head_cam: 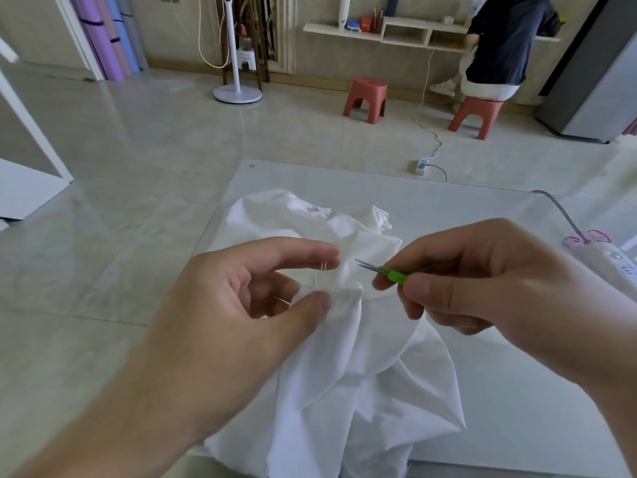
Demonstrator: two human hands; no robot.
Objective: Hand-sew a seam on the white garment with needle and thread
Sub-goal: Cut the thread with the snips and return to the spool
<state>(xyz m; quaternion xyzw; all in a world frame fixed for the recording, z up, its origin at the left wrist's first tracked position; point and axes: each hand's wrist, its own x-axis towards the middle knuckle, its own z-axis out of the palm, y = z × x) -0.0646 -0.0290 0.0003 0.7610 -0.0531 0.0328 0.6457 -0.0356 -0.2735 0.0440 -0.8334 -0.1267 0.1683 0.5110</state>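
Between the hands, left fingers (320, 301) pinch the white garment (362, 357) while right fingers (389, 281) pinch green-handled snips (382, 269).

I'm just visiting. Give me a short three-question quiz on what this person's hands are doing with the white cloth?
1. True or false: the right hand holds a green-handled snipper.
2. Which hand pinches the white garment? A) left hand B) right hand
3. Fill in: the snipper's blades point toward a thin white ___.

Key: 1 true; 2 A; 3 thread
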